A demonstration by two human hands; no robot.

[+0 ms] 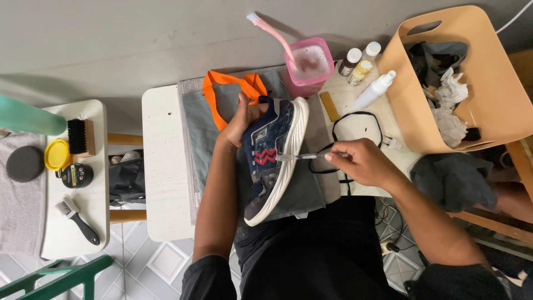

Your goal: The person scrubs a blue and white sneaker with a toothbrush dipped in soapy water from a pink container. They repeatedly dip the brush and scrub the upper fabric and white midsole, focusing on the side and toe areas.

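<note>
My left hand grips the toe end of a navy sneaker with red zigzag marks and a white sole, holding it on its side over a grey cloth. My right hand pinches a small clear-handled brush whose tip touches the white sole edge. A loose black shoelace lies on the table behind my right hand.
A pink tub of foamy water holds a pink toothbrush. Small bottles stand beside a tan bin of rags. An orange-handled bag lies under the shoe. On the left table sit brushes, polish tins and a yellow lid.
</note>
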